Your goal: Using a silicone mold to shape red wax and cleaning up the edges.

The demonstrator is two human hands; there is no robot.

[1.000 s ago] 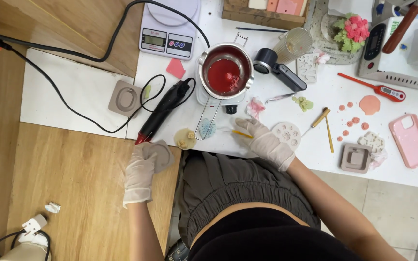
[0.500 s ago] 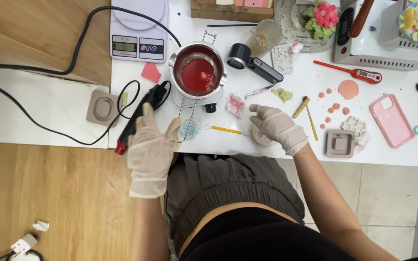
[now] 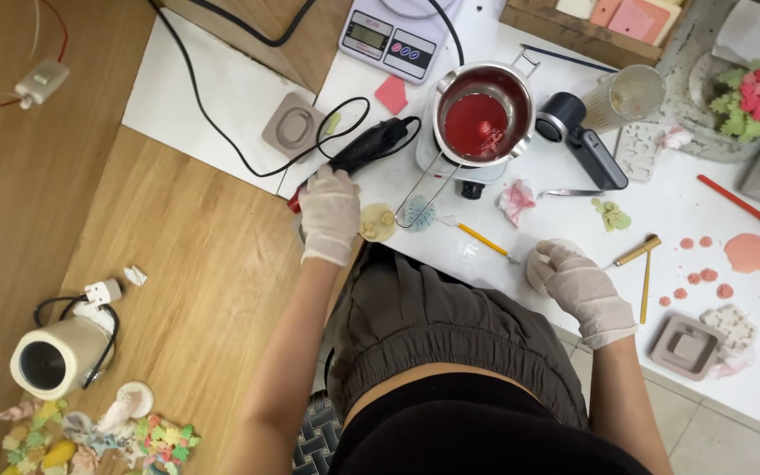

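The person sits at a white table (image 3: 485,220), both hands in pale gloves. Left hand (image 3: 330,214): laid over the rear end of a black, red-tipped corded power tool (image 3: 364,148) at the table's near left edge; fingers curl down over the tool body, but whether the grasp is fully clenched cannot be told from above. The tool lies diagonally, its cable (image 3: 222,132) running back across the table and onto the wooden floor (image 3: 178,264).

Right hand (image 3: 576,280): closed around a small round pale mould (image 3: 538,268) at the table's near edge; the mould shows only partly under the fingers.

Items between the hands: a pale disc with small yellow pieces (image 3: 377,222), just beside the left hand; a light blue shell-shaped piece (image 3: 416,212); a yellow pencil (image 3: 484,239), pointing toward the right hand.

Behind these: a metal pot of red liquid (image 3: 481,114) with a wire handle; a digital scale (image 3: 390,40) further back; a black cylindrical device (image 3: 580,141) to the pot's right. Right of the right hand: two wooden-handled tools (image 3: 642,264); several small pink discs (image 3: 701,274); a square grey mould (image 3: 685,345).
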